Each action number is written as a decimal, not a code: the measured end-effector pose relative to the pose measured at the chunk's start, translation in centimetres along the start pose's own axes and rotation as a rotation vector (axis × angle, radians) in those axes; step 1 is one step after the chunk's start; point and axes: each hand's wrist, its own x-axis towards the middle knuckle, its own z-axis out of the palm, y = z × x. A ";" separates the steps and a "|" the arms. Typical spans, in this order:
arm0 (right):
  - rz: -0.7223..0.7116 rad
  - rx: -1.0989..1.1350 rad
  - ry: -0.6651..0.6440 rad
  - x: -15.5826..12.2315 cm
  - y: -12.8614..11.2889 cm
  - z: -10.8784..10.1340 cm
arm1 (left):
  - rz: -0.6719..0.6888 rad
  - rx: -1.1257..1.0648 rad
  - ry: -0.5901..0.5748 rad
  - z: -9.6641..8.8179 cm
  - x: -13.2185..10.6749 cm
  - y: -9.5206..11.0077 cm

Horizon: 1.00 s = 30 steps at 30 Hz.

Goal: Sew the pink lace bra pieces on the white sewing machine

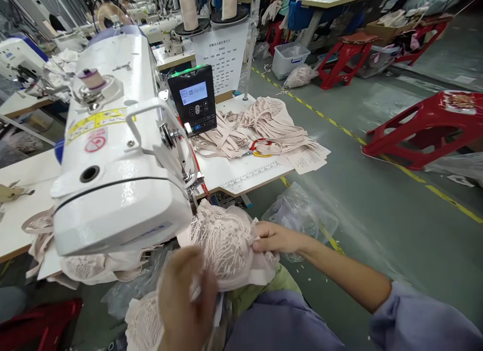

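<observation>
right hand pinches the lace garment; blurred left hand hides its own grip, cannot tell.

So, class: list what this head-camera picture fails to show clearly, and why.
Head view:
Needle area: hidden behind the sewing machine.
Left hand: motion-blurred, so its grip on the lace garment is unclear.
Size chart: print too small to read.
Control panel: screen text too small.

Pale pink lace bra cup, bunched, openwork face upward, pinched at right edge and lower left, just below the front edge of the white bench.
</observation>
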 end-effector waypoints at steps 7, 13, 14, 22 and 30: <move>-0.124 -0.748 -0.388 -0.2 -8.0 4.4 | 0.151 -0.158 -0.502 2.1 0.3 3.0; 0.016 -0.782 -0.065 0.8 -7.3 5.6 | -0.304 -0.181 -0.721 1.1 -0.7 -0.2; 0.033 -0.760 -0.010 1.2 -7.0 5.5 | -0.252 -0.148 -0.680 0.9 -0.7 -0.4; -0.144 -0.503 0.093 5.1 -7.0 4.2 | -0.115 0.085 -0.532 -0.7 1.6 -1.6; -0.013 -0.545 0.105 8.4 -7.7 1.7 | -0.540 -0.059 -0.517 -2.0 3.8 -5.2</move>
